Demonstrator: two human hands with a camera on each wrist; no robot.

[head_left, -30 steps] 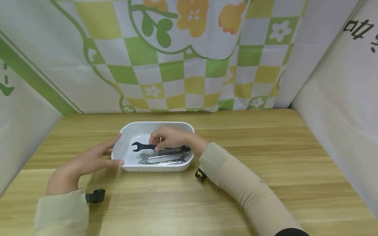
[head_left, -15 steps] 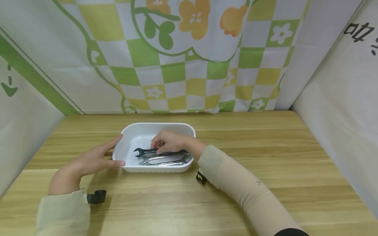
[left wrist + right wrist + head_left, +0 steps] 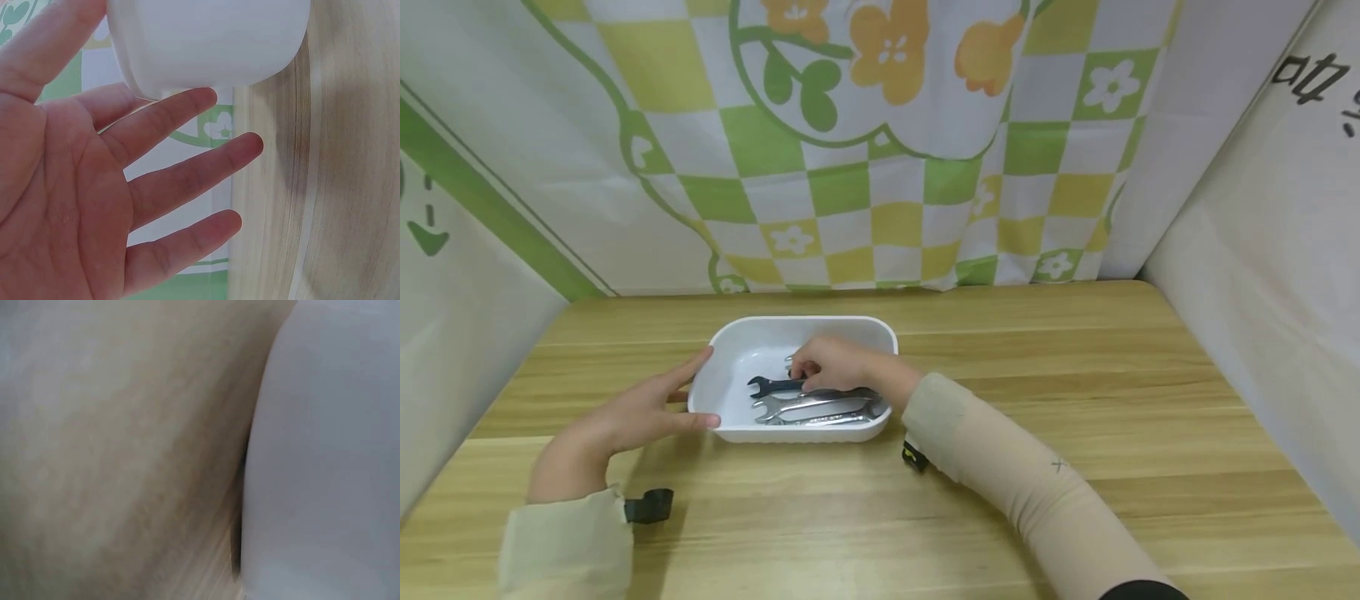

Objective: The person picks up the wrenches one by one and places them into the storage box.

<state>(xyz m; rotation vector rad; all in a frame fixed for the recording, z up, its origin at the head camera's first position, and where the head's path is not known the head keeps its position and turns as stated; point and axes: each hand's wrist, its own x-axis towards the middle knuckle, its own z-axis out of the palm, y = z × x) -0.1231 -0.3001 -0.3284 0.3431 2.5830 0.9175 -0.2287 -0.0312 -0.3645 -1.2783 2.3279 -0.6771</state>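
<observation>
A white box (image 3: 730, 435) with rounded corners sits on the table and holds several open-end wrenches. My left hand (image 3: 632, 408) braces the left end of the box, thumb at the near rim and forefinger at the far side. In the left wrist view its fingers are spread and straight, one fingertip right at the box wall (image 3: 212, 44). Inside the box my right hand (image 3: 838, 364) pinches a black wrench (image 3: 767, 386) with curled fingers. Silver wrenches (image 3: 808, 402) lie nearer the front wall. Another silver wrench end (image 3: 789, 362) peeks out beside the fingers, its remainder hidden.
The wooden table (image 3: 1037, 375) extends around the box. A checkered cloth (image 3: 895, 183) hangs at the back, with white side walls (image 3: 1262, 275) left and right. The right wrist view shows only blurred wood and the white box's outer wall (image 3: 325, 456).
The black wrench has shifted slightly right and nearer the front with my right hand. A silver wrench end now shows beside the fingers. My left hand keeps its place on the box.
</observation>
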